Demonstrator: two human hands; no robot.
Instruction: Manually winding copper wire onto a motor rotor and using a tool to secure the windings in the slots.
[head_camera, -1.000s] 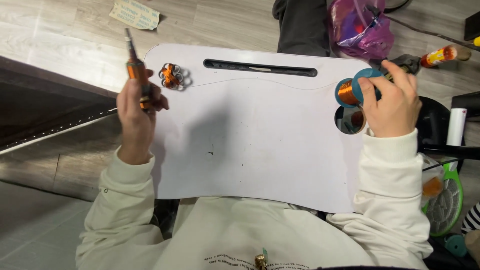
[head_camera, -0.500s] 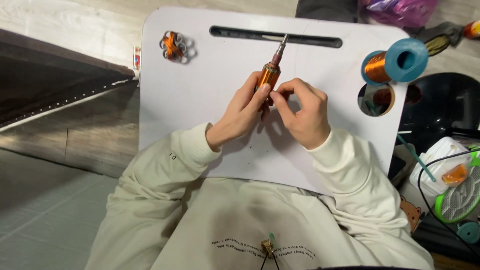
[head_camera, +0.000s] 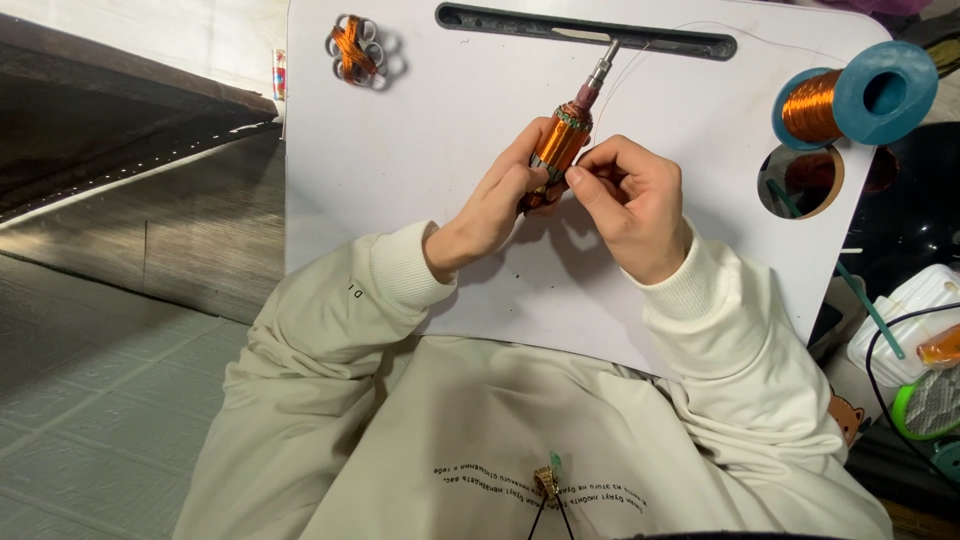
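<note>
A motor armature (head_camera: 562, 140) wound with copper wire, with a steel shaft pointing up, is over the middle of a white lap tray (head_camera: 440, 150). My left hand (head_camera: 490, 205) grips its lower end. My right hand (head_camera: 630, 200) pinches at the armature's side with thumb and forefinger, where a thin wire runs up toward the tray's slot (head_camera: 585, 32). A blue spool of copper wire (head_camera: 855, 100) lies at the tray's right edge, above a round cup hole (head_camera: 800, 180).
A small ring-shaped part wrapped in copper wire (head_camera: 355, 48) sits at the tray's top left. A dark bench edge (head_camera: 130, 110) and grey floor lie to the left. White and green items and cables (head_camera: 915, 350) crowd the right side.
My left hand brought the armature from the tray's left to its middle. My right hand left the blue spool and joined it at the armature. The camera moved closer.
</note>
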